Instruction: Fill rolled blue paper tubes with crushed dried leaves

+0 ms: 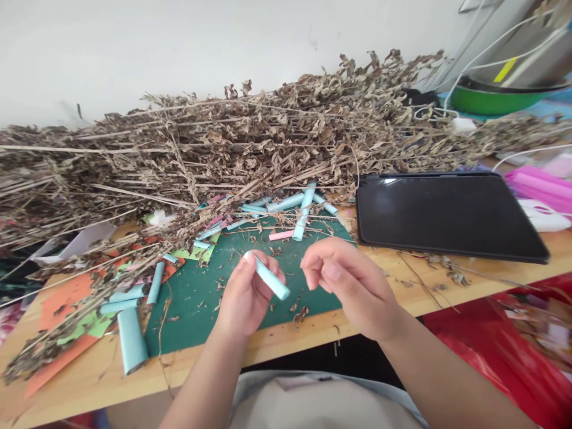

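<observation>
Pale blue, a slim rolled tube (272, 280), apparently paper, sits just below the centre of the head view, its far end pointing toward four o'clock. The left hand (245, 292), at seven o'clock, grips it near its upper end, with thumb and fingers closed around it. The right hand (353, 283), at four o'clock, is apart from the tube with fingers curled inward; their tips are partly hidden, so I cannot tell whether they pinch anything small.

The step in hand looks to be handling this single tube. A next move would seem to call for a light grip, since thin walls could crease.

Both hands are above a dark green mat (187, 322) at the front of a wooden table (313, 329), whose edge runs close below them at six o'clock. Loose blue tubes (304, 211) crowd twelve o'clock, dried stems (286, 140) rising behind. A black tablet (447, 214) limits reach at three o'clock. The mat between the hands offers the most open room.
</observation>
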The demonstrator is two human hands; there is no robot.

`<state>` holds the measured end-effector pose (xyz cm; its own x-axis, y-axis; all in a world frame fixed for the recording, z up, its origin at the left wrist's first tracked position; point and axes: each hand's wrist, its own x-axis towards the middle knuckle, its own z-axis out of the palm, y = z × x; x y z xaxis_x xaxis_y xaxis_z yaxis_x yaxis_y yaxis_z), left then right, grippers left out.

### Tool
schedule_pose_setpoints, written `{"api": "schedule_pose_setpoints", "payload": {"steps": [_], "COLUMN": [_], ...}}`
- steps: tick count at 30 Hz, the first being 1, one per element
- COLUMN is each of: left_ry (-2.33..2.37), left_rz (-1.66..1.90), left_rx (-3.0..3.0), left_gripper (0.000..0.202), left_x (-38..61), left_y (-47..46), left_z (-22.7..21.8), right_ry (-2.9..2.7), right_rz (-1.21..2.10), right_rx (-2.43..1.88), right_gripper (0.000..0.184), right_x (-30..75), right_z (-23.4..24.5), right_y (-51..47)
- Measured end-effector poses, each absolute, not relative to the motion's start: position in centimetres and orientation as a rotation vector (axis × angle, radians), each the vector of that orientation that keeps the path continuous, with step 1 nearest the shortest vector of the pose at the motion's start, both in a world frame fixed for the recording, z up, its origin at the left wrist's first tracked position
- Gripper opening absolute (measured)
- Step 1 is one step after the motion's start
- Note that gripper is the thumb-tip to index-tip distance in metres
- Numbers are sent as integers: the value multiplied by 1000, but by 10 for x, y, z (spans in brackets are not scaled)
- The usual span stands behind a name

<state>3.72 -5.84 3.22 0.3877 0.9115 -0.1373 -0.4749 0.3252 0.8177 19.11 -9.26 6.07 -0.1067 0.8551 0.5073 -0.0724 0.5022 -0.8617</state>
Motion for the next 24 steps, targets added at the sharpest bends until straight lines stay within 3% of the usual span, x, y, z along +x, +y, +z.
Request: {"api": "schedule_pose_setpoints", "payload": {"steps": [6,9,14,24], "left_ry": [869,719,553,471], "left_rz": [783,777,897,968], "left_rx": [1989,2072,2199,2252], "left_gripper": [5,5,24,30], "left_x": [29,37,49,48], "left_y": [-48,-46,-47,-46], "left_z": [26,22,13,11], "right_ry": [-1069,-1066,-1093,-1169], "right_rz": [982,1024,1091,1166], "right_rx": [-441,-330,-253,-390], "right_gripper": [16,15,24,29], "right_x": [207,214,211,181], "right_z": [75,92,104,104], "right_y": [-88,-92,-108,-113]}}
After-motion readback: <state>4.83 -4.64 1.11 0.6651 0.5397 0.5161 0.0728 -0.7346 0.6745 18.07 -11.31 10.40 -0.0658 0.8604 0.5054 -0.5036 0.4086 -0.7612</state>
